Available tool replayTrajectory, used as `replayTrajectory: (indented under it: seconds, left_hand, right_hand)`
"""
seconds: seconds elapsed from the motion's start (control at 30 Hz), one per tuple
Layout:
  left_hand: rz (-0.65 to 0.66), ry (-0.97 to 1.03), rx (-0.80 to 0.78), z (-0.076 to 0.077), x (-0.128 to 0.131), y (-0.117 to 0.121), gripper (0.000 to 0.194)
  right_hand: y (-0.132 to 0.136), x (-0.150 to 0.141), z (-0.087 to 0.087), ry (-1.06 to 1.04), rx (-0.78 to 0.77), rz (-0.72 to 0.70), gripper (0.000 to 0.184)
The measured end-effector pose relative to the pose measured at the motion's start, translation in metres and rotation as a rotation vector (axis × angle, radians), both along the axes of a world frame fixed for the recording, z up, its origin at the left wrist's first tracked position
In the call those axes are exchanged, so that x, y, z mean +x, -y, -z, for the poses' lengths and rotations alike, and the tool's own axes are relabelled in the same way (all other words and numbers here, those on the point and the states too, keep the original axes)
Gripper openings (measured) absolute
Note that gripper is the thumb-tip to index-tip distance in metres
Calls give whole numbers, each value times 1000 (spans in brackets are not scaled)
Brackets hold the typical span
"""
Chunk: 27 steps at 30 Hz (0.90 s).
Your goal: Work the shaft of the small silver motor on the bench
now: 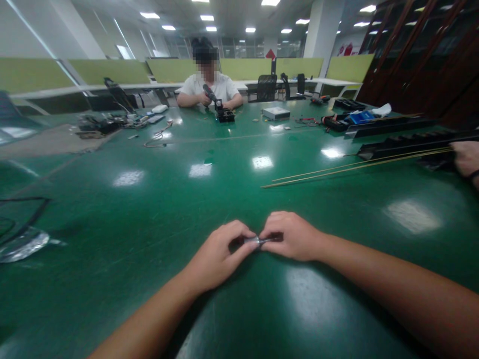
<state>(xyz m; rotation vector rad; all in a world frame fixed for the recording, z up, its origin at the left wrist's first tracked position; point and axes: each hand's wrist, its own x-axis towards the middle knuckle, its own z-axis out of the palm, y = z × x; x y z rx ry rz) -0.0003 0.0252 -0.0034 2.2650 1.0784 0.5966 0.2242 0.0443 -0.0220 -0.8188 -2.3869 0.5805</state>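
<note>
Evidently for steadiness, my left hand pinches a small metallic piece; opposite, my right hand pinches its thin end.

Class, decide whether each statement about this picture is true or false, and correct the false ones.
1. The left hand and right hand meet at a small metal piece. True.
2. The table is red. False: the table is green.
3. The thin rods run toward the left edge. False: the thin rods run toward another hand at the right edge.
4. A person across the table wears a white top. True.
</note>
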Motion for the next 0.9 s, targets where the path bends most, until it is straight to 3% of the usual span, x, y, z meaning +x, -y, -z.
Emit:
replayTrajectory:
  seconds: [0.9]
  left_hand:
    - [-27, -78, 22, 0, -1, 1, 19]
  right_hand:
    - [-3, 9, -2, 10, 18, 10, 11]
